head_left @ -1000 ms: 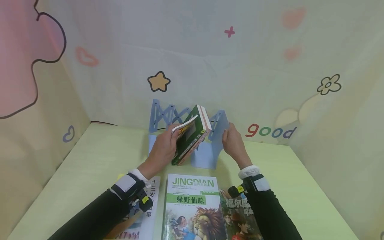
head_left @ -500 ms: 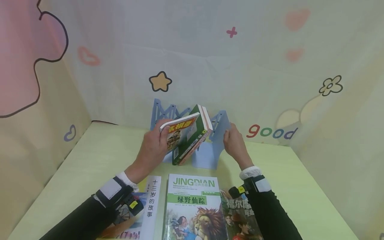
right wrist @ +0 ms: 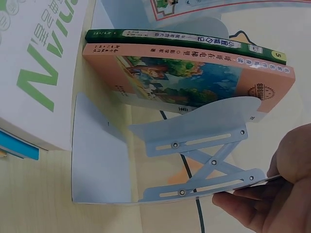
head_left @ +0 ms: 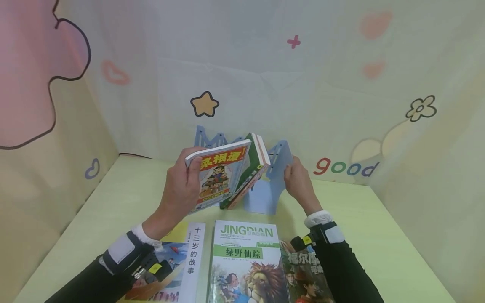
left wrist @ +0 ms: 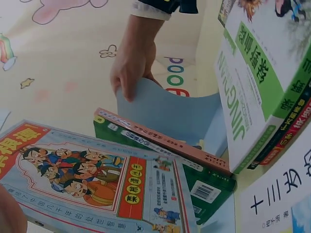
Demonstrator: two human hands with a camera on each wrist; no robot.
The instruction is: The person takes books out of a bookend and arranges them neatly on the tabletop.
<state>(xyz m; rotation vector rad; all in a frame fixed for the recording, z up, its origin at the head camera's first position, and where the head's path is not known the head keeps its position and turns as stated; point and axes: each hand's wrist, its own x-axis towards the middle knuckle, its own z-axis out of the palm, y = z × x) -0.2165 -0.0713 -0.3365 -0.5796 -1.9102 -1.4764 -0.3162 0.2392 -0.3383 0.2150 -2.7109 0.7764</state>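
Observation:
My left hand (head_left: pixel 178 187) grips the left edge of a thin book (head_left: pixel 221 179) with a red title band and cartoon figures, thumb on its front cover. The book is held up, tilted, in front of a green book (left wrist: pixel 209 184) and partly covers it. That green book leans beside a pink-spined book (right wrist: pixel 194 80) in a light blue folding bookend (head_left: pixel 261 198) with crisscross metal struts. My right hand (head_left: pixel 300 185) pinches the upper edge of the bookend's right end plate. The bookend's left part is mostly hidden behind the held book and my left hand.
Near the front lie a white-and-green book (head_left: pixel 246 269) with a lion, stacked on other books, a yellow-and-blue book (head_left: pixel 174 269) with a white strip to its left, and a dark book (head_left: pixel 303 273) to its right. A printed cloth wall (head_left: pixel 242 84) stands behind.
The left hand has drawn the cartoon book left, away from the green book, and turned its front cover into view. The right hand stays on the bookend's end plate.

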